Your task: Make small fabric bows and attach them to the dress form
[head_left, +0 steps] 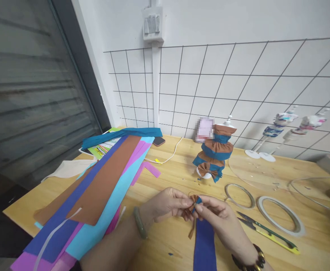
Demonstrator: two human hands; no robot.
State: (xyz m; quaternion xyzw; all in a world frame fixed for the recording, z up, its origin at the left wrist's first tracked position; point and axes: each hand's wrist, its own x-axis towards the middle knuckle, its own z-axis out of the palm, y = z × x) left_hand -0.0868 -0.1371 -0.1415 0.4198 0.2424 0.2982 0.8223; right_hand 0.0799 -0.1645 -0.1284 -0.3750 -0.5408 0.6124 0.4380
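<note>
Between the fingertips of both hands is a small pleated bow (194,199) of brown and teal material, fanned out at the top. My left hand (169,205) pinches its left side and my right hand (217,214) pinches the right. A narrow brown strip (191,230) dangles below the bow. Under my right hand a dark blue strip (205,244) lies on the table, running toward the front edge. Beyond my hands stands a small dress form (217,150) wrapped in gathered brown and teal bands, with a similar bow (208,171) at its lower front.
Layered coloured strips (105,180) cover the table's left side. Thread snips (269,231) and two tape rolls (280,214) (240,195) lie at right. Two more small dress forms (278,126) (306,126) stand behind, near the wire grid (207,75). A phone (159,141) and white cable (172,155) are at the back.
</note>
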